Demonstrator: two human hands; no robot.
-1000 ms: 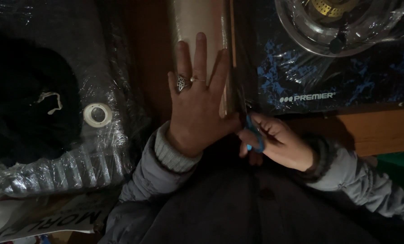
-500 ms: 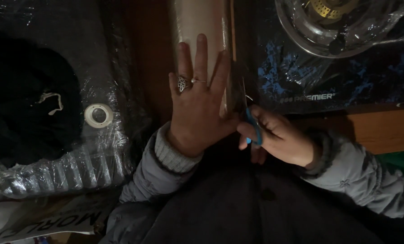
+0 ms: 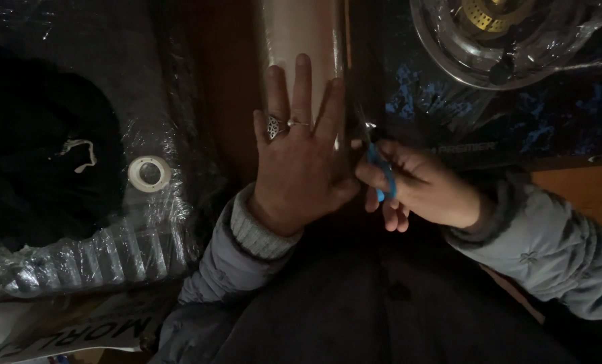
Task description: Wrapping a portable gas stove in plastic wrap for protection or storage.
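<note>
Since the earlier frames the right hand (image 3: 415,185) has crept a little farther up along the edge of the beige roll (image 3: 301,40), carrying the blue-handled scissors (image 3: 380,176) with it, while the left hand (image 3: 299,158) has stayed where it was. The left hand lies flat with its fingers spread, pressed down on the lower end of the roll; two rings sit on its fingers. The right hand is closed around the scissors' blue loops, its fingers curled through them, and the dark blades point up along the right edge of the roll, just beside the left hand's little finger. Whether the blades are parted I cannot tell in this dim light.

The roll lies on a brown wooden table (image 3: 584,192), running away from the person. Right of it is a dark box with blue speckled print (image 3: 449,114), and on it a gas burner wrapped in clear plastic (image 3: 510,37), its brass cap showing inside the wrap. Left of the roll lies a large black ridged item under shiny plastic film (image 3: 78,189), with a small white ring (image 3: 149,173) on it. At the lower left corner a pale printed package (image 3: 78,330) lies partly under that wrapped item.
</note>
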